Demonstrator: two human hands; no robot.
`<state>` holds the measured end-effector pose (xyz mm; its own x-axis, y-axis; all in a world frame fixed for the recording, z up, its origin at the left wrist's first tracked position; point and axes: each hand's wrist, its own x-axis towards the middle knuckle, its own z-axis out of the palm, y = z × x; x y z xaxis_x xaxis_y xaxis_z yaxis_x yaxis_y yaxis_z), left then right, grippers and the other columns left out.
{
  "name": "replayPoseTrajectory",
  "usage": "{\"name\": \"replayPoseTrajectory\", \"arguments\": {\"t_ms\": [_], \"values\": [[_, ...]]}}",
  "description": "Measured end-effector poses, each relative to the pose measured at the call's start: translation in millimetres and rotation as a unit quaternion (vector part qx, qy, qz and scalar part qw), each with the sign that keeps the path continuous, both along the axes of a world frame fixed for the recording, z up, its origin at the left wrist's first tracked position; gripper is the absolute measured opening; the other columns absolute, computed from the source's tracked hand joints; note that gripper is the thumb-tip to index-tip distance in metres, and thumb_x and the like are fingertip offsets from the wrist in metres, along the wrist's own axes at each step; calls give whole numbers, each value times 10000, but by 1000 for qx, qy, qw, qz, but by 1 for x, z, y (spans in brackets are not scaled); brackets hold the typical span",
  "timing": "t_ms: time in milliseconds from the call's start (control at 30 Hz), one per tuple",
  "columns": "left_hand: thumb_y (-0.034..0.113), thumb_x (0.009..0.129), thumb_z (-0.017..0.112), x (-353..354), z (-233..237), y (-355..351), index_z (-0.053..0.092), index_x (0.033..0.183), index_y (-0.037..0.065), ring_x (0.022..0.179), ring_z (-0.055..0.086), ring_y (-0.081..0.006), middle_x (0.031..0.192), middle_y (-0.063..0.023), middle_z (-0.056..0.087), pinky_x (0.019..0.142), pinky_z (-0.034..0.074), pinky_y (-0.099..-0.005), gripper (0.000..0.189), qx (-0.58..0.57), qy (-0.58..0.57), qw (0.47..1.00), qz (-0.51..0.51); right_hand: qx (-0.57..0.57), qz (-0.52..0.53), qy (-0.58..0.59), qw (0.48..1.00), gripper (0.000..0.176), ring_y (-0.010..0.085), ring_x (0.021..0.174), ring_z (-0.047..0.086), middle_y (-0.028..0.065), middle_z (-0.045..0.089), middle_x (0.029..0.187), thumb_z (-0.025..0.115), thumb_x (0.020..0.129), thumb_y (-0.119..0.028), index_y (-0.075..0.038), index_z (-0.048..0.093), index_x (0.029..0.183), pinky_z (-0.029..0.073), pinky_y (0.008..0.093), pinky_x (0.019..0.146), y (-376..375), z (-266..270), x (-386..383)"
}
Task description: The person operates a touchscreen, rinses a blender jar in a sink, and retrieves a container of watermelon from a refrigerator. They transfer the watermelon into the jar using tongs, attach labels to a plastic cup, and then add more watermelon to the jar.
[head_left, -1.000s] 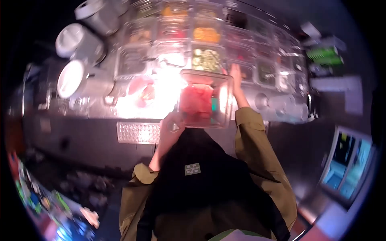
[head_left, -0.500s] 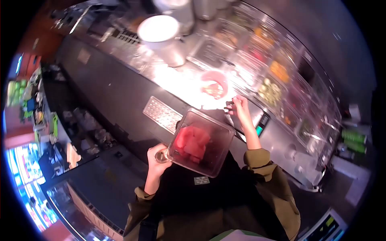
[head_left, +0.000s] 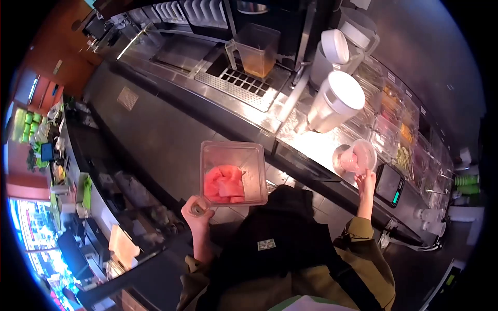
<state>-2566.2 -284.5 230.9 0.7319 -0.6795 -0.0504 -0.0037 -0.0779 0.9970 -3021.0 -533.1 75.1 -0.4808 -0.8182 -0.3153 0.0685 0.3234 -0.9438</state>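
Note:
My left hand (head_left: 198, 213) is wrapped round the handle of a clear square pitcher (head_left: 255, 173), held out in front of my apron. Chunks of red fruit (head_left: 224, 184) that look like watermelon lie in it. On the lit counter, my right hand (head_left: 366, 181) has its fingers closed on the near side of a clear plastic cup (head_left: 367, 153). Something pink shows inside the cup, which tilts a little over a round base that I cannot make out. Just right of that hand sits a digital scale (head_left: 389, 185) with a green-lit display.
A white lidded container (head_left: 337, 101) stands behind the cup. Topping tubs (head_left: 404, 135) line the counter's right side. Another square pitcher (head_left: 257, 49), with amber liquid, stands on a drip grate (head_left: 241, 85). The steel counter edge (head_left: 311, 173) runs diagonally between my hands.
My view has swung left. My right hand, earlier near the scale with fingers curled, now holds the cup. The pitcher remains in my left hand, now farther from my right arm.

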Motion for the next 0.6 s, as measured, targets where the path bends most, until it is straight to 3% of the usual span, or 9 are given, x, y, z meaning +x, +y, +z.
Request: {"name": "replayPoseTrajectory", "arguments": {"t_ms": [67,133,233,267,333,367,433,467,600], "values": [[-38,481,572,46,10,-8,509,674,19,611,452,-80,639,22,475,586,353,-195,210,17,0,1000,7,-24,-113,358,927,185,195,745,496,92,515,872,526,857,-138,-7,490,982,448,318,701,16,-1,29],[-26,476,582,91,16,-32,524,692,6,621,456,-78,649,25,480,595,363,-197,226,16,-3,1000,13,-192,-192,451,850,181,198,771,483,85,505,870,522,848,-110,15,507,978,419,289,734,43,19,84],[-40,447,565,163,1,-63,575,762,-7,667,506,-91,718,14,539,607,393,-206,317,-42,48,998,15,-179,55,268,945,188,182,830,489,76,519,904,447,819,-17,12,509,994,400,286,806,31,60,247],[-45,440,560,179,6,-77,572,761,-8,669,512,-94,719,10,541,605,397,-209,323,-49,72,996,17,-120,143,78,979,228,176,858,531,75,553,905,419,806,-1,13,515,1012,414,282,800,6,30,293],[-44,438,563,222,-3,-96,567,772,-14,669,517,-97,722,2,544,610,407,-209,336,-34,53,998,-23,-282,260,-5,923,231,188,962,571,98,607,947,421,841,-18,13,538,1038,440,290,796,-62,42,401],[-47,438,563,241,-3,-107,562,781,-20,665,520,-97,718,-1,542,613,412,-208,345,-50,50,997,-43,-287,254,131,914,182,175,910,588,95,631,938,467,879,-67,17,566,1007,447,282,792,-92,78,444],[-52,436,562,268,-5,-139,558,774,-20,658,507,-93,713,4,530,605,402,-205,339,-85,43,995,12,-253,214,-13,943,223,184,861,615,117,650,898,522,892,-154,21,585,1016,465,271,741,-157,72,514],[-55,435,561,282,4,-151,556,770,-20,655,501,-91,710,7,524,600,397,-204,336,-90,36,995,37,-183,244,-14,952,247,184,862,621,129,647,915,536,885,-186,19,586,1014,470,270,742,-182,72,539],[-79,435,554,346,18,-176,546,753,-19,667,496,-95,712,0,506,585,397,-199,324,-63,39,997,18,-282,197,55,937,169,211,779,604,122,612,856,572,839,-107,13,584,958,470,297,713,-207,100,591]]}}
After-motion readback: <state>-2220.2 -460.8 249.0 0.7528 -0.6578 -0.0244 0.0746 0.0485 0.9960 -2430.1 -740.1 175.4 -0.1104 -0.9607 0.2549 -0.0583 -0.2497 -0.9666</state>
